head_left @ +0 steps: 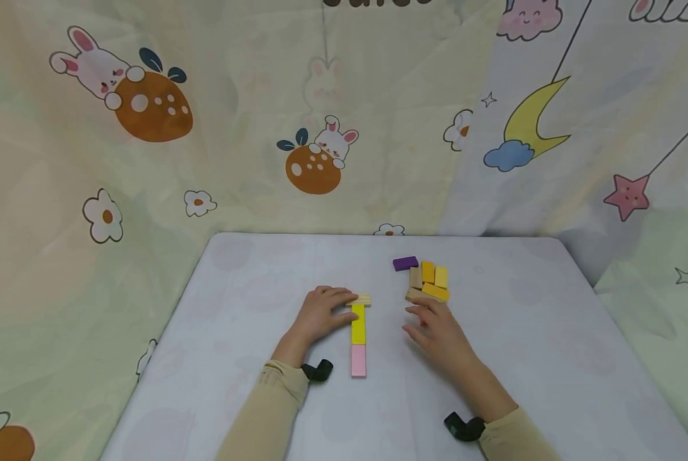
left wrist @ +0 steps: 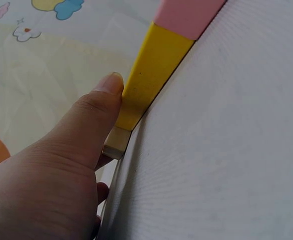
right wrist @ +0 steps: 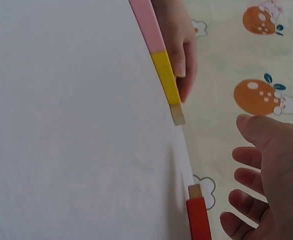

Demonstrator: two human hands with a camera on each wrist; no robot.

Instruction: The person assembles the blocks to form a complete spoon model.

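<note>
Grip of the left hand (head_left: pixel 319 315) rests loose, thumb touching the yellow block (head_left: pixel 358 331), fingertips at the wooden block (head_left: pixel 364 299) across its far end | right hand (head_left: pixel 443 330), fingers spread, near clustered blocks (head_left: pixel 435 292) | pink block (head_left: pixel 358 361) abuts the yellow | white bench (head_left: pixel 252 275) beneath, cartoon-print cloth (head_left: pixel 234 109) behind

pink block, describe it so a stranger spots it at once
On the white table, find the T of blocks. The pink block is the foot of its stem, at the near end; its pink colour sets it apart from the yellow block beyond and the pale crossbar.
</note>
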